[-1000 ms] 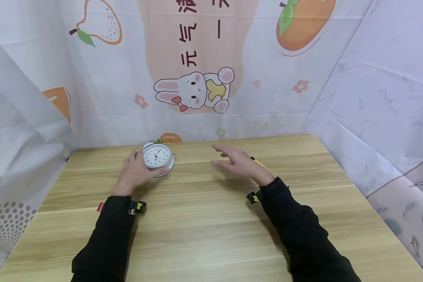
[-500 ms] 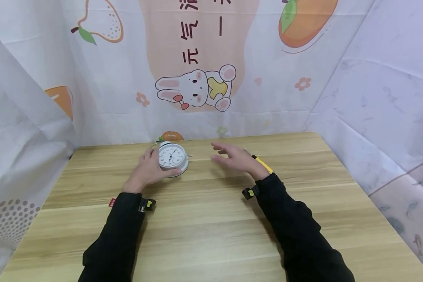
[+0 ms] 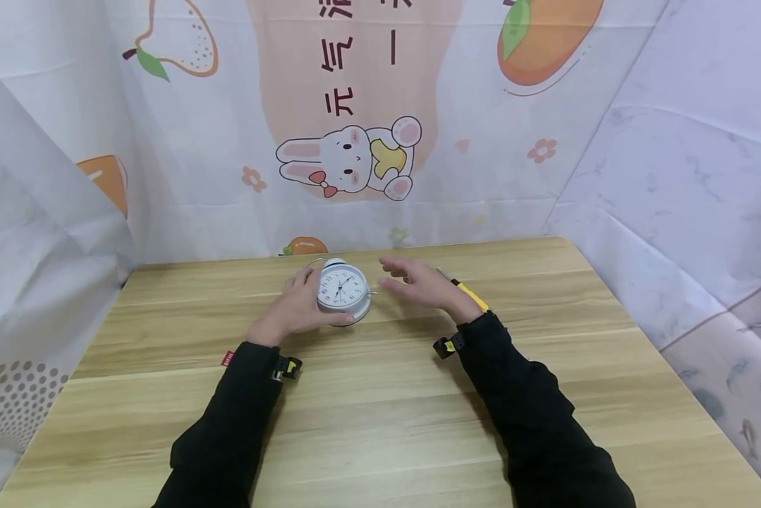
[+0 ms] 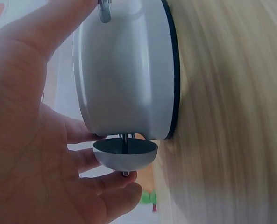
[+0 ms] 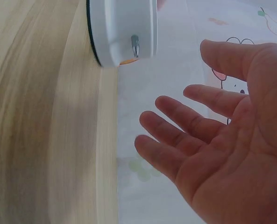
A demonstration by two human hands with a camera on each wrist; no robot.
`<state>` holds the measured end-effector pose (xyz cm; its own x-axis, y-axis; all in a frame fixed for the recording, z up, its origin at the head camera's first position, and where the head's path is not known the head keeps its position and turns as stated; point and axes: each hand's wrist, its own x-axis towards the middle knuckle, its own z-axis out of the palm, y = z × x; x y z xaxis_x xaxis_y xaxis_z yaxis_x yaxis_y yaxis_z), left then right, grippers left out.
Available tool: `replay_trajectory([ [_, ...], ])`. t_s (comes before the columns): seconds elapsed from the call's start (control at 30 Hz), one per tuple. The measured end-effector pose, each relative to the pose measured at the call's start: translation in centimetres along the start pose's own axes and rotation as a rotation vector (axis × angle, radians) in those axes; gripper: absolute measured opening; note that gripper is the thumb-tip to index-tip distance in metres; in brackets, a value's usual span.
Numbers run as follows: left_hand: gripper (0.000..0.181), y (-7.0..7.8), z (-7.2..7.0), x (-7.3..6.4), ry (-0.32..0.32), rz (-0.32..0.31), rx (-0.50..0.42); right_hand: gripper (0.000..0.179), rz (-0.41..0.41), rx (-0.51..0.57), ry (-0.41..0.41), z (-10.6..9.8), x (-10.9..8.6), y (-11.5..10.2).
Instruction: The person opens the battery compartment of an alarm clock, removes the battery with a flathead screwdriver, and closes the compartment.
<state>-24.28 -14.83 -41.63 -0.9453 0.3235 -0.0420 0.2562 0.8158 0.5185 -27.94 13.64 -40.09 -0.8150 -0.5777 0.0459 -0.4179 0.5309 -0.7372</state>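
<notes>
A round white alarm clock (image 3: 343, 288) lies near the back of the table, its dial facing up. My left hand (image 3: 297, 307) grips it from the left, thumb along the near side and fingers toward the bell. In the left wrist view, the clock's white side (image 4: 124, 70) and cup-shaped bell (image 4: 125, 155) show beside the palm and fingers. Whether its dark back rim touches the wood is unclear. My right hand (image 3: 418, 283) hovers just right of the clock, fingers extended and apart from it; the right wrist view shows the palm (image 5: 231, 158) holding nothing.
A slim tool with a yellow and black handle (image 3: 472, 295) lies behind my right wrist, partly hidden. The wooden table (image 3: 367, 423) ends at a printed curtain (image 3: 196, 155), with more sheets at both sides. A black strap sits on each wrist.
My left hand has carried or slid the clock rightward along the back of the table, close to the right hand. The right hand has barely moved.
</notes>
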Motion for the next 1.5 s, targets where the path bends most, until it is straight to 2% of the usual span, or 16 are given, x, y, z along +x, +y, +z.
replay_trajectory([
  [0.17, 0.125, 1.3, 0.7, 0.2, -0.026, 0.076, -0.036, 0.061, 0.001, 0.017, -0.027, 0.1, 0.0, 0.0],
  [0.43, 0.123, 2.6, 1.2, -0.1, -0.1, 0.193, -0.042, 0.071, 0.053, 0.058, -0.131, 0.5, -0.3, 0.0],
  [0.53, 0.121, 2.9, 1.3, -0.2, -0.122, 0.24, -0.042, 0.07, 0.034, 0.055, -0.176, 0.7, -0.3, 0.2],
  [0.6, 0.12, 3.0, 1.4, -0.3, -0.138, 0.269, -0.04, 0.065, 0.017, 0.051, -0.207, 0.8, -0.3, 0.3],
  [0.7, 0.118, 3.0, 1.5, -0.3, -0.151, 0.293, -0.03, 0.047, -0.017, 0.051, -0.248, 0.9, -0.2, 0.6],
  [0.8, 0.116, 3.0, 1.4, -0.3, -0.156, 0.294, -0.031, 0.031, -0.041, 0.063, -0.276, 0.9, -0.1, 0.9],
  [0.93, 0.117, 3.0, 1.4, -0.3, -0.163, 0.26, -0.059, 0.034, -0.048, 0.105, -0.284, 0.8, -0.1, 0.8],
  [1.03, 0.125, 3.1, 1.4, -0.4, -0.181, 0.21, -0.094, 0.043, -0.033, 0.119, -0.283, 0.8, -0.1, 0.8],
  [1.13, 0.133, 3.1, 1.4, -0.5, -0.205, 0.171, -0.137, 0.062, 0.009, 0.121, -0.28, 0.8, -0.2, 0.8],
  [1.27, 0.131, 3.1, 1.4, -0.5, -0.224, 0.157, -0.188, 0.087, 0.073, 0.11, -0.268, 0.8, -0.3, 0.8],
  [1.5, 0.129, 2.9, 1.6, -0.3, -0.195, 0.167, -0.178, 0.094, 0.112, 0.098, -0.223, 0.7, -0.5, 0.7],
])
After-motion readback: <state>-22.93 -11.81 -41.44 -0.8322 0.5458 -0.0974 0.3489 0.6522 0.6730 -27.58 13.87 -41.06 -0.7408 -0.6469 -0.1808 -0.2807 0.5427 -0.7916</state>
